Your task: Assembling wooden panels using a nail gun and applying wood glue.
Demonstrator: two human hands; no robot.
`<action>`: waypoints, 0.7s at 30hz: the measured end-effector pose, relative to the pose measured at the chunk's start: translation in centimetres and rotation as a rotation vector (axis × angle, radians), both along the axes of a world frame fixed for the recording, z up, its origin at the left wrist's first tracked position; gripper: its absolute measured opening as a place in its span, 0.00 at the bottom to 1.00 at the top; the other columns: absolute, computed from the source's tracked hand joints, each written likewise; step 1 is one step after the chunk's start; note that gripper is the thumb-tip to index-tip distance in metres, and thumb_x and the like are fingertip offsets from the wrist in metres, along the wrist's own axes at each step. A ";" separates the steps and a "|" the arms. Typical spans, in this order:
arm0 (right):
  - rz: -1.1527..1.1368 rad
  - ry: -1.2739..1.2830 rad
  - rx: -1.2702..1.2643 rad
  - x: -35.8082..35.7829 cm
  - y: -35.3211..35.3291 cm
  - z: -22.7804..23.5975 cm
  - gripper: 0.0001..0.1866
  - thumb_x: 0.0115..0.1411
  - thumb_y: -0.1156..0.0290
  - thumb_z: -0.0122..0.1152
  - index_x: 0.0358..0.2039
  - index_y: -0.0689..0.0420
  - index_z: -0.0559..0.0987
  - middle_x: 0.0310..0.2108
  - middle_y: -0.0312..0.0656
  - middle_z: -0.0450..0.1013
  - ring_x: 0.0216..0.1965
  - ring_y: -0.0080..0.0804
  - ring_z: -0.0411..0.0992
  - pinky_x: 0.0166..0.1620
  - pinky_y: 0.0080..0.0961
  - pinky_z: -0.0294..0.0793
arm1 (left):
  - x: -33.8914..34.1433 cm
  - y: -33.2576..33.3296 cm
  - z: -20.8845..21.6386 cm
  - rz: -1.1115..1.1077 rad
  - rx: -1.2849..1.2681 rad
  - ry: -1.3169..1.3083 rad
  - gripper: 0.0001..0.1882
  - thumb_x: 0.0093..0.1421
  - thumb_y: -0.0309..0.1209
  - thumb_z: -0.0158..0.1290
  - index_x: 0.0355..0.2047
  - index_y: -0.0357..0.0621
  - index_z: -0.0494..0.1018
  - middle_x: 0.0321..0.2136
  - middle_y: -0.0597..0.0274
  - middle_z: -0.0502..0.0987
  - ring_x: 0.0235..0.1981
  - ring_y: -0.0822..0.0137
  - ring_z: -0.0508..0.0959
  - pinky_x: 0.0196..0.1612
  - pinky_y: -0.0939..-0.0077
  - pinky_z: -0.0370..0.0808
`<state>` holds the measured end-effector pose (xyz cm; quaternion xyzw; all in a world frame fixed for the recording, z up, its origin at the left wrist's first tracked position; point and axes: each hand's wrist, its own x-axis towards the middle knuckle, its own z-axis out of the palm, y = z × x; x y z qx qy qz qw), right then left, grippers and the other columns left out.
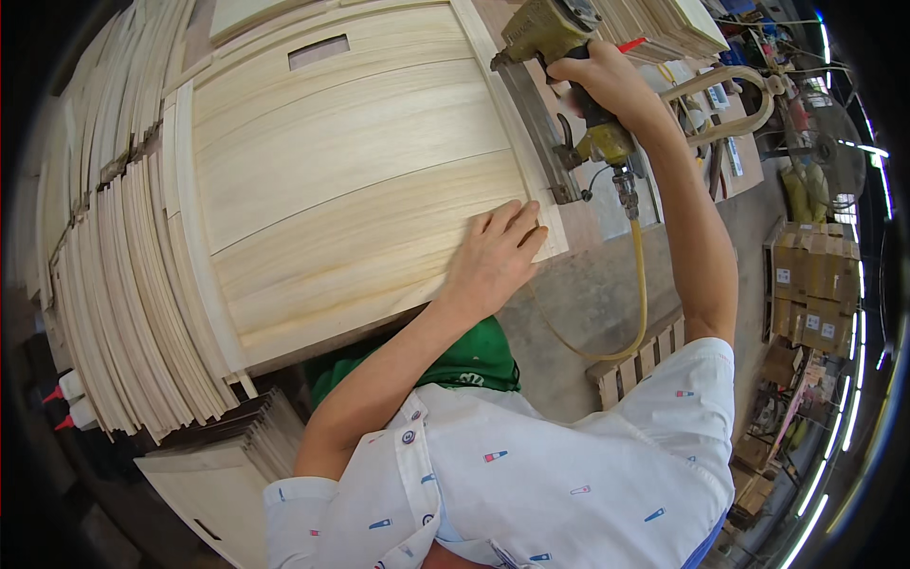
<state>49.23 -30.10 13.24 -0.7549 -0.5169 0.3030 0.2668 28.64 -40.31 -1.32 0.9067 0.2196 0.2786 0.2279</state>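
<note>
A pale wooden panel (355,161) made of several boards lies flat in front of me, framed by light strips and with a small rectangular slot near its far side. My left hand (495,254) rests open on its near right corner, fingers spread toward the edge strip. In my right hand (607,83) is a pneumatic nail gun (607,142), gripped round its dark handle. Its long magazine (531,119) lies along the panel's right edge. Whether the nose touches the wood I cannot tell. A yellowish air hose (641,284) hangs from the gun's fitting.
Stacked thin wooden panels (123,294) stand close on the left, and more panels (213,493) lean below them. Further wood pieces (654,24) lie at the far right. A curved wooden frame (758,95), a fan (825,142), cardboard boxes (810,275) and a pallet (635,365) are to the right.
</note>
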 end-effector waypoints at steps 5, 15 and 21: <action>0.073 -0.038 -0.049 1.0 1.5 -1.4 0.16 0.52 0.65 0.62 0.29 0.69 0.78 0.18 0.42 0.73 0.17 0.24 0.72 0.22 0.22 0.72 | 0.1 -0.1 0.2 -0.004 -0.009 -0.011 0.26 0.47 0.34 0.62 0.48 0.45 0.74 0.58 0.59 0.69 0.58 0.58 0.66 0.56 0.63 0.63; -0.051 -0.026 -0.039 -0.5 -4.3 -0.4 0.15 0.53 0.65 0.61 0.31 0.67 0.76 0.17 0.40 0.71 0.16 0.24 0.71 0.20 0.21 0.68 | 0.0 0.2 0.0 -0.016 0.010 0.010 0.26 0.47 0.34 0.62 0.48 0.46 0.74 0.58 0.59 0.68 0.58 0.57 0.66 0.56 0.63 0.64; -0.021 -0.037 -0.106 -0.6 -6.8 0.5 0.16 0.53 0.64 0.61 0.32 0.66 0.76 0.17 0.39 0.71 0.16 0.22 0.70 0.20 0.21 0.68 | -0.1 0.0 0.1 -0.017 -0.017 0.019 0.26 0.47 0.34 0.62 0.49 0.47 0.73 0.58 0.59 0.68 0.58 0.57 0.66 0.56 0.62 0.64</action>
